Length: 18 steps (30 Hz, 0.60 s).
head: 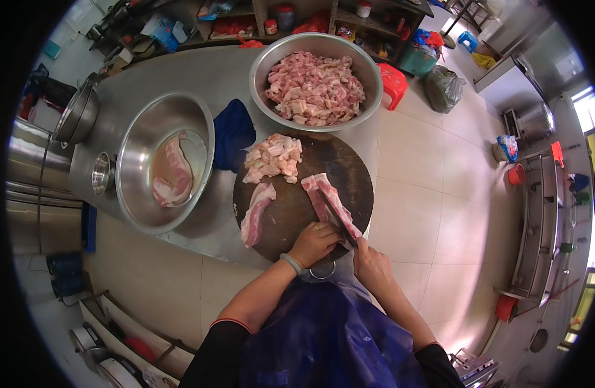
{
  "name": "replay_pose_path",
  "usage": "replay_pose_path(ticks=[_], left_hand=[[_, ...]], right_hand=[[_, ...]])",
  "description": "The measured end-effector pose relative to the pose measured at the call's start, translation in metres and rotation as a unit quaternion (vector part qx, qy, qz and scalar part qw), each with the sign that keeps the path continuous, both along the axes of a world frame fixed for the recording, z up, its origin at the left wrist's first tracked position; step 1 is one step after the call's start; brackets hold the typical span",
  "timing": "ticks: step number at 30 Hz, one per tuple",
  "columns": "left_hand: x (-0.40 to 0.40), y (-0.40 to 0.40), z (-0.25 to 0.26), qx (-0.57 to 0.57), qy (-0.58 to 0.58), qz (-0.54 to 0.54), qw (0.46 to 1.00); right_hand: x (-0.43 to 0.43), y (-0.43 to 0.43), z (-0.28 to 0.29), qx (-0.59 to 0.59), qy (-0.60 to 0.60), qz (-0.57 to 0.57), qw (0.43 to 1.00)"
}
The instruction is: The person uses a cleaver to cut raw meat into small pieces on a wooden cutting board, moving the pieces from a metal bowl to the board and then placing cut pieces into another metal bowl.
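Observation:
My right hand (371,262) is closed on the handle of a kitchen knife (338,218), whose blade lies lengthwise along a strip of raw meat (337,200) on the round wooden chopping board (297,213). My left hand (317,242), with a ring and a pale bangle, presses on the near end of the meat beside the blade; its fingertips are partly hidden. Another meat strip (257,213) lies at the board's left. Behind it is a pile of cut meat pieces (273,157). A large steel bowl (372,109) full of meat pieces stands beyond the board.
On the steel table (190,63), a second steel basin (125,194) holds a meat piece in liquid, with a dark blue cloth (234,131) beside it. A small metal bowl (101,173) stands left. A red plastic stool (393,83) is on the floor behind the table's right edge.

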State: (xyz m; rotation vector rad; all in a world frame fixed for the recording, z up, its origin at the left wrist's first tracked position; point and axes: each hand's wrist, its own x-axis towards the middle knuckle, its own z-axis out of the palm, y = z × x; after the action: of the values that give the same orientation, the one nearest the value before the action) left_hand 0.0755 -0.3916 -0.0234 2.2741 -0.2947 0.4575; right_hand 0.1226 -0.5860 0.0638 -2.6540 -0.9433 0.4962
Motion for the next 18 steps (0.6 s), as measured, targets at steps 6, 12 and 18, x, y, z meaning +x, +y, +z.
replay_pose_path(ticks=[6,12,18], left_hand=[[0.000,-0.001,0.000,0.002,0.022,0.005,1.000],[0.002,0.000,-0.002,-0.009,0.016,0.001,1.000],[0.002,0.004,-0.010,-0.037,0.008,-0.007,0.999]], right_hand=[[0.003,0.000,-0.004,-0.019,0.031,0.001,0.999],[-0.029,-0.064,0.004,-0.043,0.088,-0.036,0.995],[-0.064,-0.112,0.036,-0.094,0.103,-0.066,0.988]])
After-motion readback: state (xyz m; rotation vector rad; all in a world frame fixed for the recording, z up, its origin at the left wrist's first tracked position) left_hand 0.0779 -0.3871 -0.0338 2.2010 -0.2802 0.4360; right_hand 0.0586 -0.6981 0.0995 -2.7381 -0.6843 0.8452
